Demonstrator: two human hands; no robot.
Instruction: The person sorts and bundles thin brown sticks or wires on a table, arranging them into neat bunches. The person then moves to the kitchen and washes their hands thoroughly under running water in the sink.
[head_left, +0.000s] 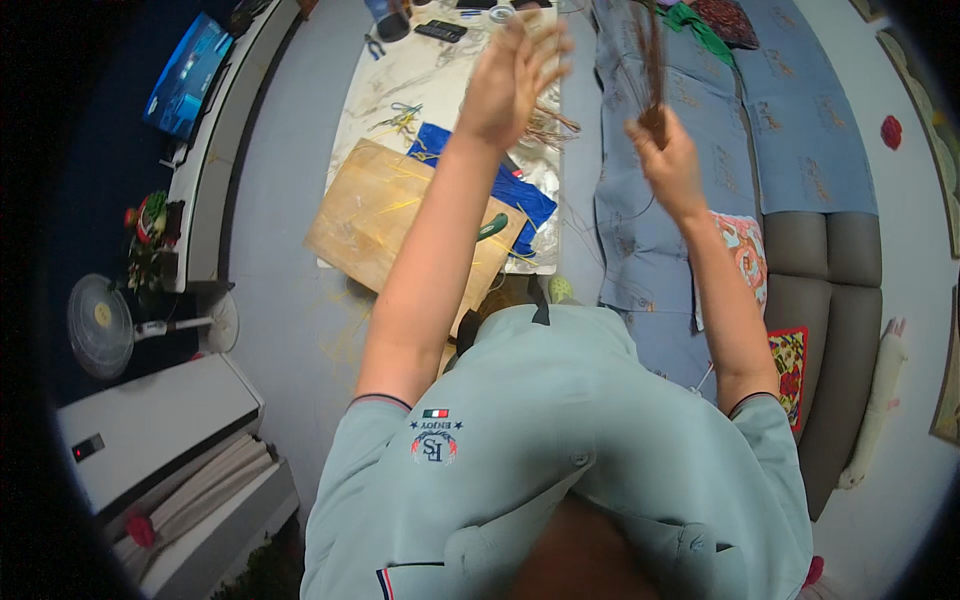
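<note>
My left hand (510, 79) is raised over the marble-patterned table (375, 97), blurred, fingers apart, with nothing seen in it. My right hand (670, 161) grips a bundle of thin brown strands (654, 64) that points away from me, beside the sofa. More brown strands (551, 127) lie on the table's right edge, partly behind my left hand. A wooden board (367, 202) with yellow strips on it rests at the near end of the table, over part of a blue cloth (529, 199). A green-handled tool (492, 226) lies on the board.
Pliers (375, 47), a black remote control (441, 31) and a dark container (391, 22) stand or lie at the table's far end. Tangled yellow and blue cords (405, 114) lie nearer. A blue-covered sofa (712, 135) runs along the right; a fan (101, 326) stands left.
</note>
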